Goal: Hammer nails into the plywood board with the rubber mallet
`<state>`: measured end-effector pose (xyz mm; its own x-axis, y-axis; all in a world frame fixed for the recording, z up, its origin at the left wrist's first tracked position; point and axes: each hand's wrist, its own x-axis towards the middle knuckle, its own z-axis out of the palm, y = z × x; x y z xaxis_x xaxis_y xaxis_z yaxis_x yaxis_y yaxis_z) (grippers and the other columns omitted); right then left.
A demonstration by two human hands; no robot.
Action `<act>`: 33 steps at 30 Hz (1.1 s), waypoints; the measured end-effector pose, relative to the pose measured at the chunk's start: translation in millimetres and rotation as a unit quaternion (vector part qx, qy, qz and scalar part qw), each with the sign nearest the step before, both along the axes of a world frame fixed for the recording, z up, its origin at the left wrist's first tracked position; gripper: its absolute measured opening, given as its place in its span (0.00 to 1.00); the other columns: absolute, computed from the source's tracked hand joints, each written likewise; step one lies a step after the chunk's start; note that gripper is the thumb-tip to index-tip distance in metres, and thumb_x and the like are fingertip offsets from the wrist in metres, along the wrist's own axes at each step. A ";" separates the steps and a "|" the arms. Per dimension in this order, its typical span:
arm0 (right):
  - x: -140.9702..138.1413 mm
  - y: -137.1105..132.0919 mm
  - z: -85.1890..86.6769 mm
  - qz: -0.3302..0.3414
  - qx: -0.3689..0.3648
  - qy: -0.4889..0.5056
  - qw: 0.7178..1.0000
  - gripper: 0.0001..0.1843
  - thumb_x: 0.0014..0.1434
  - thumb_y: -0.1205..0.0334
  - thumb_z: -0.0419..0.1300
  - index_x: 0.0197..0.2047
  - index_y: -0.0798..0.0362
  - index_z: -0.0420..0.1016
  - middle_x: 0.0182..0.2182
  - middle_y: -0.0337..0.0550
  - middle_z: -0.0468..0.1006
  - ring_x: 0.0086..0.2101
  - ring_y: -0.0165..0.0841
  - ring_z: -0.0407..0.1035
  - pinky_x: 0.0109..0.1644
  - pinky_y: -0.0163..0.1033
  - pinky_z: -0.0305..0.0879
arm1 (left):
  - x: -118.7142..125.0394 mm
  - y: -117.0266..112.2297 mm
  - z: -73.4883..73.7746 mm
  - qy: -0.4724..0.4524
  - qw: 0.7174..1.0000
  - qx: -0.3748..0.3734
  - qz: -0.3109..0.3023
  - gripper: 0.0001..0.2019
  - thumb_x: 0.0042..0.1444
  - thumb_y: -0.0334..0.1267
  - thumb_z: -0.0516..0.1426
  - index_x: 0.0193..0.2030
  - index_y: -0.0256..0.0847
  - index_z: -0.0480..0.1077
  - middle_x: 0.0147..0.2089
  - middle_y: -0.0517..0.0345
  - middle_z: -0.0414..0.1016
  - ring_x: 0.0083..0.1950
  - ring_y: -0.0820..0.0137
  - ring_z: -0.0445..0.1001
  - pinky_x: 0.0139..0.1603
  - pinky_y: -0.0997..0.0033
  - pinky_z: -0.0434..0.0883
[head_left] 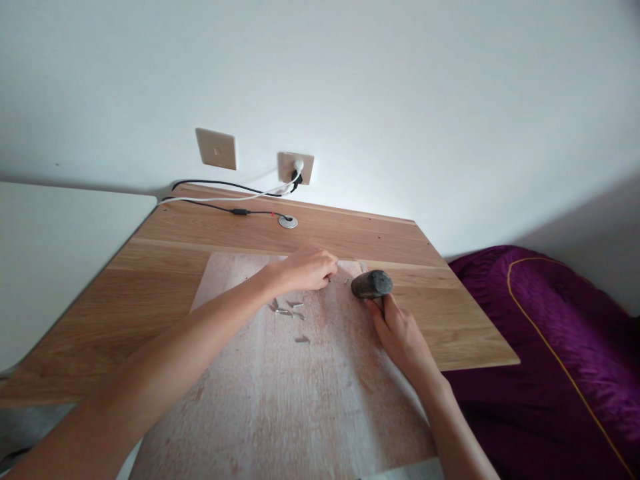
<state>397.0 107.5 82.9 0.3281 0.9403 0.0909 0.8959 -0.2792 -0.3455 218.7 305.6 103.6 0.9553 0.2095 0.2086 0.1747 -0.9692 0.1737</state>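
My right hand [400, 333] is wrapped round the handle of a hammer with a dark, rounded head [373, 285], raised over the right side of a pale wood-grain board [260, 400]. Near the board's far edge, my left hand [310, 268] is closed in a pinch just above the surface. What its fingertips hold is too small to make out. Several small, slim silvery pieces [287, 311] lie loose on the board, below my left wrist. A single one [302, 340] sits apart, closer to me. Between the two hands, a tiny light bit [347, 281] shows on the board.
Beneath the board is a wooden desk [440, 313] against a white wall. Cables [240, 212] run along its back to a wall socket [296, 168] and a round grommet [288, 222]. A white panel [65, 267] stands at left, purple fabric [565, 320] at right.
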 end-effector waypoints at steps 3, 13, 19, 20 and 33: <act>0.2 0.0 0.1 -0.002 0.000 -0.003 1.000 0.13 0.73 0.54 0.45 0.45 0.50 0.67 0.31 0.53 0.84 0.33 0.49 0.81 0.32 0.42 0.62 | -2.0 0.1 2.4 0.004 1.000 -0.013 -0.019 0.09 0.53 0.25 0.59 0.28 0.40 0.78 0.32 0.56 0.80 0.32 0.69 0.75 0.31 0.68 0.62; -1.2 -0.6 -2.6 0.000 0.013 -0.009 1.000 0.14 0.73 0.55 0.45 0.46 0.51 0.69 0.31 0.52 0.84 0.33 0.48 0.81 0.32 0.41 0.62 | 1.2 3.9 -8.8 -0.034 0.998 -0.043 0.011 0.09 0.55 0.24 0.59 0.32 0.38 0.80 0.36 0.51 0.81 0.37 0.64 0.79 0.40 0.66 0.70; -0.2 -0.9 -1.8 0.000 0.015 -0.002 1.000 0.14 0.73 0.54 0.46 0.45 0.50 0.68 0.32 0.53 0.84 0.34 0.49 0.81 0.32 0.41 0.63 | 0.0 8.0 -6.0 -0.054 0.991 -0.125 0.016 0.07 0.58 0.26 0.60 0.37 0.37 0.80 0.39 0.51 0.83 0.41 0.65 0.80 0.42 0.69 0.69; -0.3 -1.0 -1.8 -0.002 0.016 -0.002 1.000 0.14 0.72 0.54 0.46 0.45 0.50 0.68 0.32 0.53 0.84 0.33 0.49 0.81 0.32 0.41 0.63 | 0.4 8.0 -5.6 -0.064 0.988 -0.143 0.015 0.08 0.59 0.26 0.60 0.38 0.37 0.80 0.40 0.51 0.84 0.41 0.65 0.81 0.43 0.69 0.69; -0.7 -0.8 -2.8 -0.007 0.020 -0.004 1.000 0.14 0.72 0.53 0.46 0.45 0.50 0.69 0.31 0.52 0.84 0.33 0.48 0.81 0.32 0.42 0.62 | 3.0 10.3 -10.6 -0.104 0.956 -0.273 -0.025 0.12 0.60 0.23 0.58 0.45 0.38 0.80 0.44 0.53 0.85 0.44 0.68 0.81 0.47 0.70 0.70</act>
